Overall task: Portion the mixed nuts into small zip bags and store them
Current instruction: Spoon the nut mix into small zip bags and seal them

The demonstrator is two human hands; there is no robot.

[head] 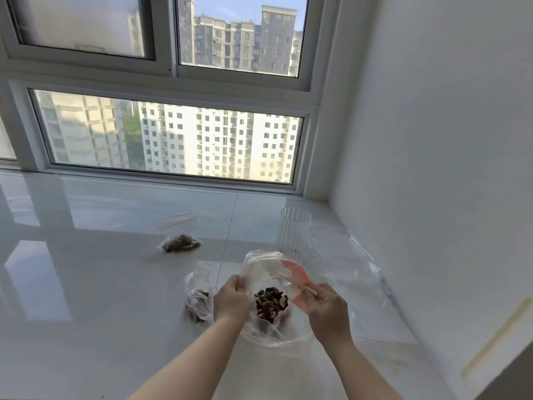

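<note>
left hand [232,298]: fingers curled, pinching the left rim of the big bag.
right hand [326,308]: fingers curled, pinching the right rim beside the bag's pale zip strip [294,283].
big bag [271,272]: clear, thin plastic with a pink patch, held open between both hands just above the surface [86,284].
nuts [270,304]: a dark mixed heap sunk in the bottom of the big bag, between the two hands.
small bags: one part-filled bag [199,295] just left of the left hand, mouth open; one filled bag [181,243] farther back; a flat empty bag [176,220] behind that.
cup [294,232]: clear, ribbed, upright behind the big bag.
handling: the film looks limp and slippery, the nuts loose and light; likely to slump or spill if one rim is dropped.
where to hold: best at the stiffer zip rim, both sides, not the soft wall.
</note>
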